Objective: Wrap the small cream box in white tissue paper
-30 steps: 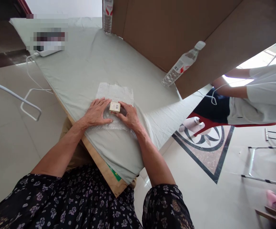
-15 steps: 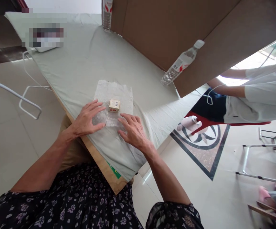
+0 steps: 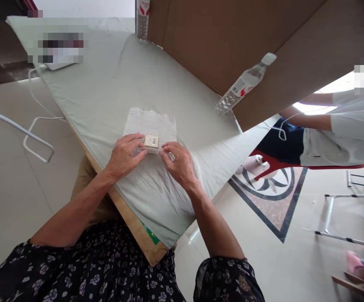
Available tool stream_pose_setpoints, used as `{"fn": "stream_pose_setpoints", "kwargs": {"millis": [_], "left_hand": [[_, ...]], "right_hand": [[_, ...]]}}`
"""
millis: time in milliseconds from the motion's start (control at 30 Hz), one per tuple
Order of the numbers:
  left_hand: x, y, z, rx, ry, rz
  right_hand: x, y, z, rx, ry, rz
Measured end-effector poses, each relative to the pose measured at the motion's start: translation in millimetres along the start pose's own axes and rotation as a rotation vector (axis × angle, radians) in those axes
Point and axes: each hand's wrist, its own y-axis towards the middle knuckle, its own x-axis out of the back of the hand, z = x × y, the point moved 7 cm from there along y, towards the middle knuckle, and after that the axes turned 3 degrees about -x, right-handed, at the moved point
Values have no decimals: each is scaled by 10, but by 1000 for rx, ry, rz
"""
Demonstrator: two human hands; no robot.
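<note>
Small box [image 3: 151,141]: while it sat uncovered between two separated hands half a second ago, it now has wrap raised against its near side; it rests on the bubble wrap, printed top with its barcode still showing.
Bubble wrap [image 3: 150,119]: the far part lies flat on the surface [image 3: 100,88]; the near part, spread out toward the person earlier, has been lifted up to the box.
Left hand [image 3: 123,155]: has moved in to the box's left side, fingertips and thumb grasping the wrap there; whether it also presses on the box, I cannot tell.
Right hand [image 3: 180,163]: has closed in too, thumb and forefinger pinching the wrap by the box's near right corner.
Slanted bottle [image 3: 244,84]: in the same spot on the surface, beside the cardboard [image 3: 219,46].
Far bottle [image 3: 142,21]: unmoved at the cardboard's other end, partly cut off by the top of the view.
Other person's sleeve [image 3: 354,126]: white, at the right, beyond the cardboard, as before.
</note>
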Motion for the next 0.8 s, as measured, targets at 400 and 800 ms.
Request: {"fn": "stream_pose_setpoints", "kwargs": {"millis": [400,800], "left_hand": [[-127,260,156,232,-293,-18],[-151,164,161,223,-367,-64]], "right_hand": [[-238,354,-335,-238,439,105],[-262,223,-268,-244,450,34]]}}
